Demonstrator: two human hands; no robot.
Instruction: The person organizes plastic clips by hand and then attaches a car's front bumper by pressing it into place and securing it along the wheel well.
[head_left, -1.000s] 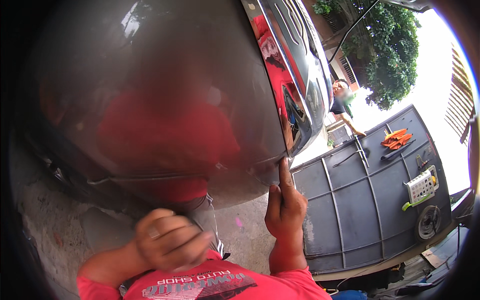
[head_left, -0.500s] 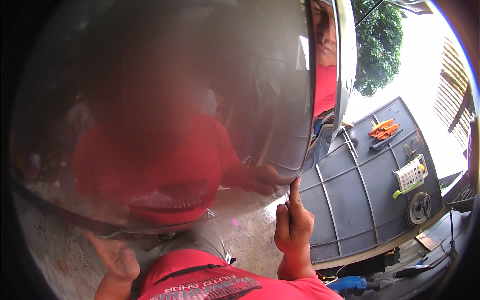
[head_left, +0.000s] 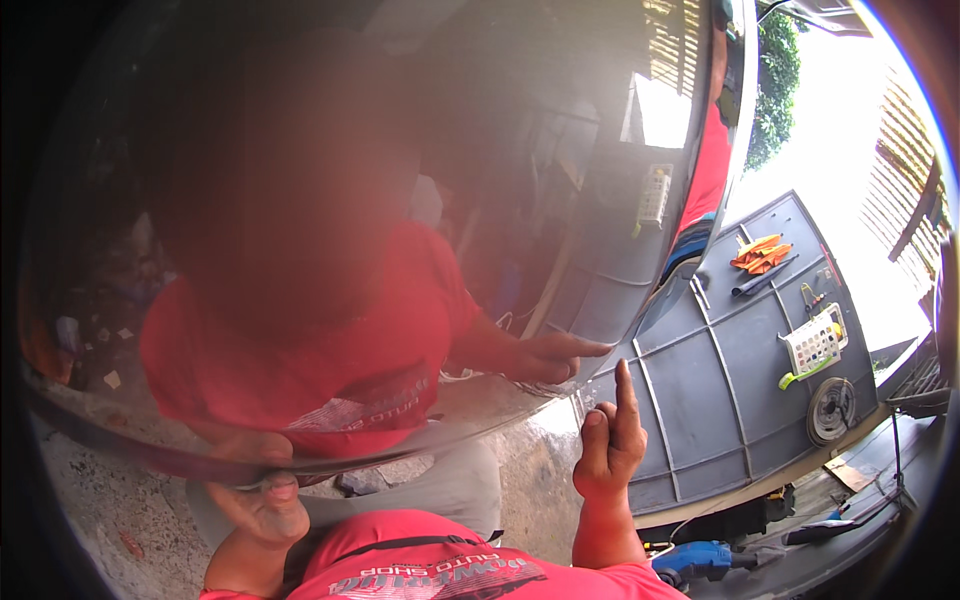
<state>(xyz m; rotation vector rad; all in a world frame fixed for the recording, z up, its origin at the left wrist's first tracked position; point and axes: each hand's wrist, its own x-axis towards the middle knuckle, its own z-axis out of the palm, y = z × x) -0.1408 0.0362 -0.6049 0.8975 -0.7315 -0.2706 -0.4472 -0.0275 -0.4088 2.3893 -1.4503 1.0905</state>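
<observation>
A large, glossy dark car body panel (head_left: 520, 240) fills the upper left and mirrors my red shirt and right arm. My left hand (head_left: 262, 512) is at the panel's lower edge, its thumb on the edge and its fingers partly hidden there; it looks closed on that edge. Just off the panel's lower right corner, my right hand (head_left: 612, 450) holds nothing. Its index finger points up, with the tip slightly apart from the surface, while the other fingers are curled.
A grey ribbed metal sheet (head_left: 690, 400) stands to the right. On it are an orange cloth (head_left: 762, 254), a white plastic basket (head_left: 815, 345) and a coiled hose or cable (head_left: 831, 411). A blue power tool (head_left: 692, 560) lies at the lower right. Rough concrete floor (head_left: 540, 480) shows below the panel.
My right index finger has come away from the panel's edge, moving a little right. My left hand has shifted right and up against the lower edge. The panel's right edge appears farther right.
</observation>
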